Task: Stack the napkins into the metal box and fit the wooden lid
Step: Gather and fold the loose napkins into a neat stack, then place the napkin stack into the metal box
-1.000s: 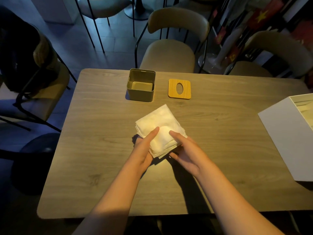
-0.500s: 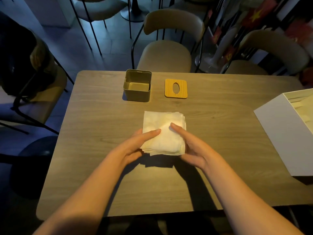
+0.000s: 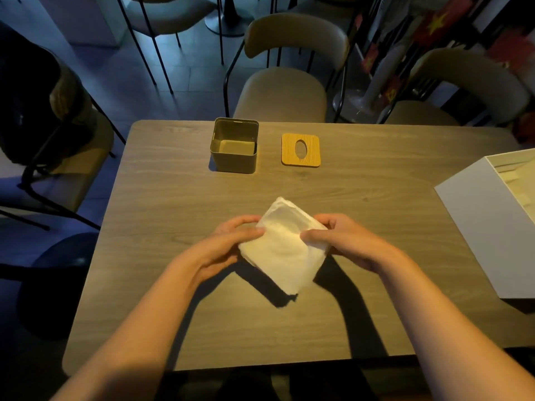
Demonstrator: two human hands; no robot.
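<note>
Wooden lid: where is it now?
Head view: the lid lies flat on the table's far side, just right of the open metal box, apart from it.

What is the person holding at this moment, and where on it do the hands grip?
The stack of white napkins, lifted off the table: left hand grips its left edge, right hand its right edge.

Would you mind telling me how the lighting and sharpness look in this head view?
Head view: dim room, warm light on the table; hard shadows fall toward the camera under both hands and the napkins; the napkins' lower corner is motion-blurred; wide-angle bending curves the table edges.
</note>
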